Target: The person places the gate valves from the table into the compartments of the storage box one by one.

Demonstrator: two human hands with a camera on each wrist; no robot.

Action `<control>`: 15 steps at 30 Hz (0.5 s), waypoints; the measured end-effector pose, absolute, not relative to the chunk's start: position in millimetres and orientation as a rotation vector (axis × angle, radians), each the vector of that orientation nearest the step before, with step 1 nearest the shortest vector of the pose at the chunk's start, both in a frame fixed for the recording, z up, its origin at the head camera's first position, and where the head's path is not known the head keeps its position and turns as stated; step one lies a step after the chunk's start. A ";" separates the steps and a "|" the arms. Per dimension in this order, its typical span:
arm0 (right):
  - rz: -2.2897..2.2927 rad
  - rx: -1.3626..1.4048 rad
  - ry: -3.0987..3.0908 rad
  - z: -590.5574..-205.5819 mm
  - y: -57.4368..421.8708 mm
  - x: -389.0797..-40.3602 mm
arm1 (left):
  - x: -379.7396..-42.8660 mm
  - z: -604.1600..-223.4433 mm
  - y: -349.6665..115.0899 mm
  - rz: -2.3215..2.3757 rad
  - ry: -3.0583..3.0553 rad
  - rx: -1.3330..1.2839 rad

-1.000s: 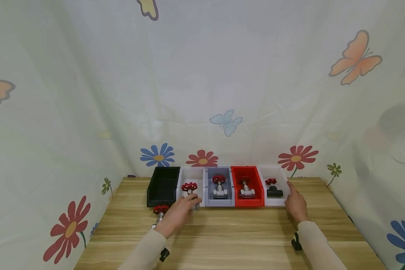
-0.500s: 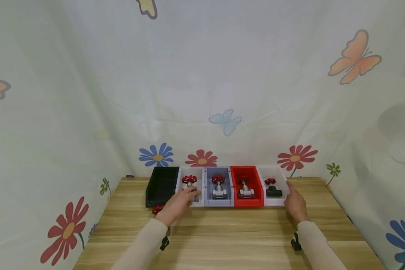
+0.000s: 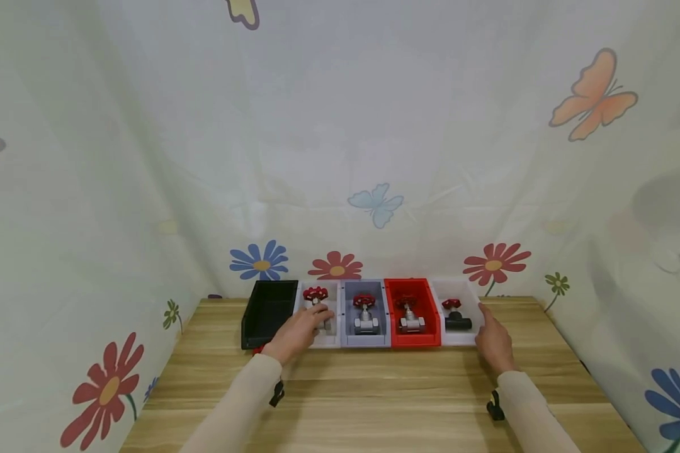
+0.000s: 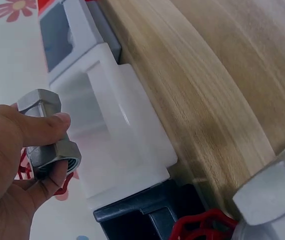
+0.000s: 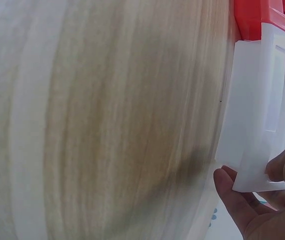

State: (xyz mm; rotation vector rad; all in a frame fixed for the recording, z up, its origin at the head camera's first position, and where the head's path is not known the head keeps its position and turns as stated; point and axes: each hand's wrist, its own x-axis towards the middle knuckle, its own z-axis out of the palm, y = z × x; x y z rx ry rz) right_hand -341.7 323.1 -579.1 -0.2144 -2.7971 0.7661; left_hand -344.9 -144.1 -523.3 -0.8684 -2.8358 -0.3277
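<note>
My left hand (image 3: 300, 330) pinches a metal gate valve (image 4: 55, 152) by its hex-ended body, thumb on one side and fingers on the other. The valve's red handwheel (image 3: 315, 294) points to the back. It is at the opening of the white bin (image 4: 127, 110) second from left; whether it touches the bottom I cannot tell. At the row's right end, my right hand (image 3: 494, 336) grips the front corner of another white bin (image 5: 242, 105), thumb inside the wall and fingers outside. In that bin lies a black valve (image 3: 458, 323) with a red handwheel.
A black bin (image 3: 269, 314) stands at the left end. The grey-blue bin (image 3: 347, 321) and the red bin (image 3: 435, 314) each hold a metal valve. Another valve (image 4: 272, 195) lies on the wooden table (image 3: 385, 396) before the black bin, mostly hidden by my left arm. Patterned curtain hangs behind.
My left hand has moved the valve back, farther into the white bin, and its arm covers more of the valve on the table. The right hand keeps its grip.
</note>
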 end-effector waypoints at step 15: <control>0.745 -0.183 -2.770 -580.0 324.7 -341.1 | -369.6 -527.2 -136.1 -0.315 -2.950 -0.863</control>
